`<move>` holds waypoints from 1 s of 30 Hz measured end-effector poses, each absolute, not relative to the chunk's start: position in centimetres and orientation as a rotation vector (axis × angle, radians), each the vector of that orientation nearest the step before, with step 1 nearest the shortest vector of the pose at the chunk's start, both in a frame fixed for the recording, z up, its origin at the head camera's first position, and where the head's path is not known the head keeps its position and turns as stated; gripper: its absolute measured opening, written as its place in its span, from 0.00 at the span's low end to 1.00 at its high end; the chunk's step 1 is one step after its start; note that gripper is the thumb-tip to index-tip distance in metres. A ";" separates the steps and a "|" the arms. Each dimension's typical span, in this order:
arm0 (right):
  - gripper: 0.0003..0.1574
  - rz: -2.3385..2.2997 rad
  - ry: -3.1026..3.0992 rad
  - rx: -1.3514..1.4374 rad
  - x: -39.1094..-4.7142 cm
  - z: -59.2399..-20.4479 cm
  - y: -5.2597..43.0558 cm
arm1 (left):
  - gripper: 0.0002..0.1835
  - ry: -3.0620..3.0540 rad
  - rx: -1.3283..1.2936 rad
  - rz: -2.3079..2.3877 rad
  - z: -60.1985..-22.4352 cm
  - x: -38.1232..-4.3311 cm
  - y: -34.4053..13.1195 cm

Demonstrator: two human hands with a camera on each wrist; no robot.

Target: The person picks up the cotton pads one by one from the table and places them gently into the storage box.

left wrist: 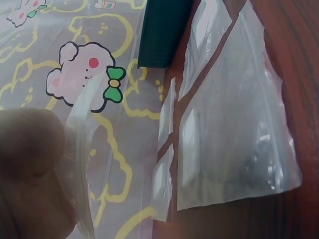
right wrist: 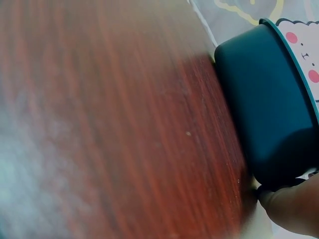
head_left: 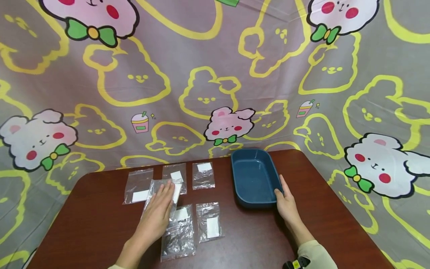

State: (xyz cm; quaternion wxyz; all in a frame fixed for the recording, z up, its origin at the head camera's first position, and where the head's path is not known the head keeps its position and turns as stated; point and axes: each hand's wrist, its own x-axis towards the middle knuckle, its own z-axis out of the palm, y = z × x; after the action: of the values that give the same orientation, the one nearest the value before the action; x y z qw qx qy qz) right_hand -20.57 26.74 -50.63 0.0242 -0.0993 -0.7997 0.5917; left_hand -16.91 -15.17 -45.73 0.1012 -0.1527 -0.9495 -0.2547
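Note:
My left hand [head_left: 158,215] holds a clear zip bag [head_left: 152,188] with a white insert above the table; part of the bag is hidden behind the fingers. In the left wrist view, the bag's edge [left wrist: 84,164] stands up beside the thumb. My right hand [head_left: 287,205] grips the near right corner of a dark blue plastic basin [head_left: 256,204], thumb at the rim and fingers along the outer side. The basin's visible inside holds nothing. In the right wrist view, the basin's side wall [right wrist: 269,99] rests close to the tabletop, with my thumb [right wrist: 294,206] against its corner.
Several more zip bags with white inserts lie flat: one at the far left [head_left: 139,177], one at the back [head_left: 203,181], one in front [head_left: 178,243] and one near the middle [head_left: 208,213]. A patterned cloth [head_left: 184,56] hangs around the brown table [head_left: 87,216].

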 end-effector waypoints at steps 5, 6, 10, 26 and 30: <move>0.39 1.822 -2.465 -0.302 -20.7 -50.7 26.7 | 0.28 -2.805 -0.458 -0.757 -45.9 -17.0 -14.8; 0.39 1.817 -2.465 -0.300 -20.7 -50.8 26.7 | 0.28 -2.803 -0.458 -0.758 -45.9 -17.0 -14.7; 0.40 1.801 -2.456 -0.294 -20.8 -50.7 26.6 | 0.28 -2.787 -0.462 -0.761 -46.0 -17.1 -14.4; 0.40 1.782 -2.461 -0.305 -20.9 -50.7 26.6 | 0.27 -2.773 -0.506 -0.759 -46.2 -17.8 -12.6; 0.39 1.782 -2.463 -0.307 -20.9 -50.7 26.6 | 0.27 -2.763 -0.520 -0.751 -46.2 -17.9 -12.2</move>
State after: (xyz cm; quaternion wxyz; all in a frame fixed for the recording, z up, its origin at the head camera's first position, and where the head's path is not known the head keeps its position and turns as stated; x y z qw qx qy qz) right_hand -20.86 26.60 -50.69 0.0428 -0.1003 -0.8054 0.5826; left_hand -17.95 -12.17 -46.25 0.1154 -0.1775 -0.9431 -0.2564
